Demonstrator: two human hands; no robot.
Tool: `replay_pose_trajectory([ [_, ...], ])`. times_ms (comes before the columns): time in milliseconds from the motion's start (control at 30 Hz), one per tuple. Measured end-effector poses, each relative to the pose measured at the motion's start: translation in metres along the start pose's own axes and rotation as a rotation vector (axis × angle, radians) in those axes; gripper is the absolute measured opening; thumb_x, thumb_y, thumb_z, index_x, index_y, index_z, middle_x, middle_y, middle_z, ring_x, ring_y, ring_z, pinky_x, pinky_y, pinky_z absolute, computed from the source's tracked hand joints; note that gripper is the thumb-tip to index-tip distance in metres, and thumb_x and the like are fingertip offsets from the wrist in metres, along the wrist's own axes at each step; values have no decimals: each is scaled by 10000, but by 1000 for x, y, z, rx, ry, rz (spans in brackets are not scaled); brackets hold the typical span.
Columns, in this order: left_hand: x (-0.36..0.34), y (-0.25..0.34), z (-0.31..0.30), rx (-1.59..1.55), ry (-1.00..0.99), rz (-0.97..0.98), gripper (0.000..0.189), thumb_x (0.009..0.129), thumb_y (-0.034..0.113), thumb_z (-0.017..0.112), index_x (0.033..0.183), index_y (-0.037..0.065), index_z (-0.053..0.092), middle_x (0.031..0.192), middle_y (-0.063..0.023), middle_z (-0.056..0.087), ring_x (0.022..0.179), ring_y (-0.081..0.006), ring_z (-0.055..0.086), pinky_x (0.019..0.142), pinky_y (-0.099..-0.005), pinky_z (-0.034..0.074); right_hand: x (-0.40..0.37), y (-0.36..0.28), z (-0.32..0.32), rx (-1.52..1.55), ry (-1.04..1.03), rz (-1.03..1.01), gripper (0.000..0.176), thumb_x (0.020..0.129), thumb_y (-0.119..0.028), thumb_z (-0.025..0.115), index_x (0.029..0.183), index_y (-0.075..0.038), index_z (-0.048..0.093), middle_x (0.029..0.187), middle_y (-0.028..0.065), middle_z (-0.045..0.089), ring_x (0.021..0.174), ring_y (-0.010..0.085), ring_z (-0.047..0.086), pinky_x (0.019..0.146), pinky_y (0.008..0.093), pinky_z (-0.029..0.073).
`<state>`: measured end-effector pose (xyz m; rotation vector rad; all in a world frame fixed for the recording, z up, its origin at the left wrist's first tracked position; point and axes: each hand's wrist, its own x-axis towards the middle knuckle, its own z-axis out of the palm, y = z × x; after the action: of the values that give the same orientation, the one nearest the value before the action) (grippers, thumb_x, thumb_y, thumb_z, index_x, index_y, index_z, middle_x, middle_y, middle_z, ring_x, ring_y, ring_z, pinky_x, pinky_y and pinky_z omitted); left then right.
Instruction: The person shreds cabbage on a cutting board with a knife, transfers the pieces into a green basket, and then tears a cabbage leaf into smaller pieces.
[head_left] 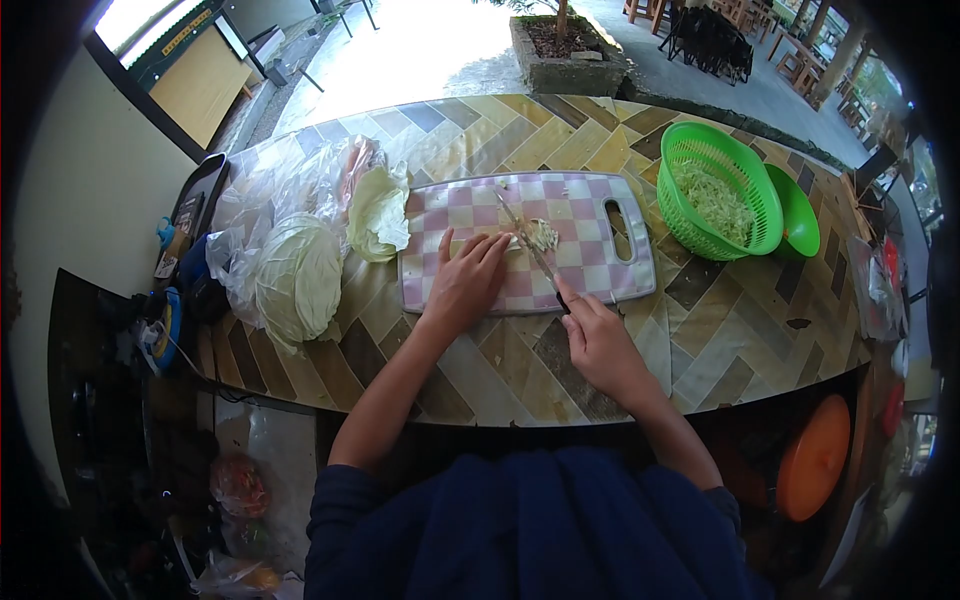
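Note:
A pink-and-white checked cutting board lies on the table before me. My right hand is closed around the handle of a knife, its blade slanting up and left across the board. Just left of the blade, my left hand presses down on a small pale piece of cabbage, mostly covered by the fingers. Shredded cabbage sits in a little heap against the blade's right side. To the left of the board are a loose cabbage leaf and a large cabbage.
A green colander with shredded cabbage stands right of the board, against a second green bowl. Clear plastic bags lie at the left beside a dark tray. An orange round object is below the table at right.

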<state>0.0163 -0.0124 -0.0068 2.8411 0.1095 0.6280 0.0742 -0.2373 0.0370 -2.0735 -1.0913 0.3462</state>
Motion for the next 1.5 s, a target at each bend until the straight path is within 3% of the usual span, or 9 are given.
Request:
replay_pose_trajectory([
  [167, 4, -1, -5, -58, -24, 2, 318, 908, 157, 555, 1204, 51, 604, 1237, -61, 599, 1207, -209, 524, 1112, -543, 238, 0, 0, -4, -4, -5, 31, 540, 935, -76, 487, 1462, -86, 369, 1027, 227, 553, 912, 423, 578, 815, 470, 471],
  [767, 2, -3, -2, -20, 5, 23, 329, 905, 184, 569, 1202, 49, 616, 1239, -65, 607, 1201, -209, 525, 1094, -513, 257, 1, -3, -3, -243, -118, -17, 556, 906, -47, 503, 1450, -88, 394, 989, 201, 532, 801, 403, 613, 711, 465, 515],
  [1067, 3, 0, -2, -10, -9, 12, 324, 910, 196, 569, 1197, 56, 622, 1239, -57, 611, 1203, -212, 525, 1075, -507, 283, 26, 13, 21, -198, -39, -87, 596, 881, -15, 494, 1461, -66, 366, 979, 228, 537, 817, 411, 615, 732, 472, 517],
  [1267, 1, -2, 1, 0, 14, 16, 322, 905, 198, 583, 1198, 71, 621, 1241, -49, 608, 1188, -221, 535, 1065, -508, 299, 1, 1, 7, -233, -98, 63, 581, 890, -24, 487, 1457, -58, 368, 980, 233, 541, 866, 417, 604, 775, 467, 506],
  [1500, 2, 0, -1, 21, 1, 13, 324, 899, 201, 591, 1206, 98, 615, 1201, -36, 611, 1164, -216, 541, 1058, -506, 303, 8, -5, 12, -62, -33, 23, 544, 920, -56, 482, 1451, -42, 365, 1014, 244, 543, 897, 434, 587, 804, 479, 486],
])
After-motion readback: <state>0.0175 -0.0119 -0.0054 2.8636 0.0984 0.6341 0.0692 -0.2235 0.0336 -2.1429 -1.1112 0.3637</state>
